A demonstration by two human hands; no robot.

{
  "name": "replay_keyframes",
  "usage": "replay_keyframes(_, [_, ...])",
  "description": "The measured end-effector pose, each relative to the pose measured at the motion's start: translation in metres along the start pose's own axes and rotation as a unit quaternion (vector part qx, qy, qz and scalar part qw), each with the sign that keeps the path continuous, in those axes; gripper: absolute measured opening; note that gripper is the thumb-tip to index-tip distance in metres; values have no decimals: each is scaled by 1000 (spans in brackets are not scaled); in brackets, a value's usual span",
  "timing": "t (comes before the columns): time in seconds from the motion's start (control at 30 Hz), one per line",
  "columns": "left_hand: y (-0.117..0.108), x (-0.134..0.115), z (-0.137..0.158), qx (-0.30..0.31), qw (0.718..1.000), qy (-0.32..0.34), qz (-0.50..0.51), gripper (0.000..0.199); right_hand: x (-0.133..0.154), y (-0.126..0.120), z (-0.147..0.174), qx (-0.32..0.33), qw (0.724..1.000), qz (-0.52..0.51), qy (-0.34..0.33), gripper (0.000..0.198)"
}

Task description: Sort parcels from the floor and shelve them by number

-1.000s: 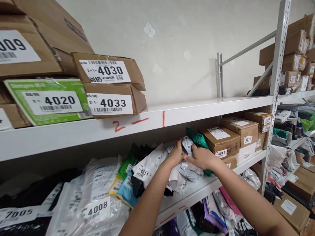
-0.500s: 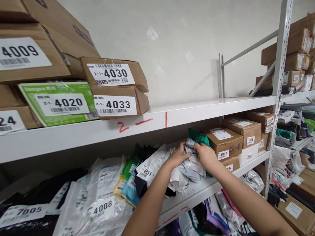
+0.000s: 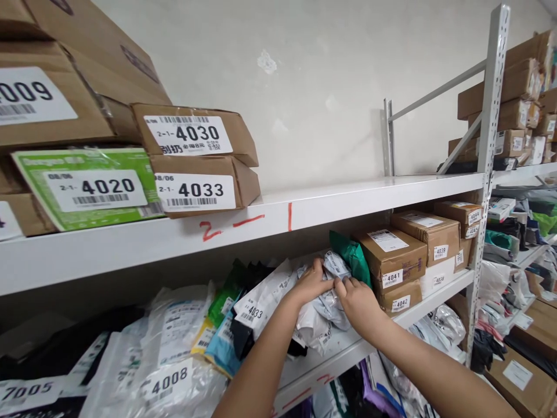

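In the head view, the fingers of the right hand (image 3: pixel 360 305) have been lowered toward those of the left hand (image 3: pixel 310 287), so the top of the white packet (image 3: pixel 337 264) beneath them is probably more easily read. The left fingers are half spread, the right bent; a grip cannot be confirmed. A green bag (image 3: pixel 357 261) is seen just beyond them.

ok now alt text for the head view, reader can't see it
A person's left hand and right hand touch crumpled white mailers on a shelf, between a mailer labelled 4033 and a green mailer. Cardboard box 4041 stands further right.
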State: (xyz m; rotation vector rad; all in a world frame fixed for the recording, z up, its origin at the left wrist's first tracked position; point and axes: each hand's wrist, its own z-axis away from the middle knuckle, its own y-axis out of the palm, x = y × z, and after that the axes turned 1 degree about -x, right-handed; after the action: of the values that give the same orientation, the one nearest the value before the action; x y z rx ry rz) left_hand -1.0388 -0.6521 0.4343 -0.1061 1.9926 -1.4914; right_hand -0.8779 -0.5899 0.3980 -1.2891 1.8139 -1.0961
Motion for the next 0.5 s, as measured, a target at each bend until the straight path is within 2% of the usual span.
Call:
replay_keyframes(0.1, [0,1,-1,-2,1000,6,-8,63,-3,-3,4,9,1000,-22,2,55])
replay_keyframes(0.17, [1,1,-2,2,1000,5,-16,61,-6,-17,5,31,997,-70,7,58])
replay_keyframes(0.27, [1,0,-3,8,1000,4,-27,56,-9,-43,-6,44,988,-144,19,48])
replay_keyframes(0.37, [2,0,-4,7,999,2,-35,55,-6,-58,-32,60,983,-158,74,43])
replay_keyframes(0.43, [2,0,-4,5,999,2,-36,55,-3,-59,-50,87,975,-157,127,47])
replay_keyframes(0.5, [2,1,-3,2,999,13,-29,57,-2,-55,-61,97,969,-160,160,38])
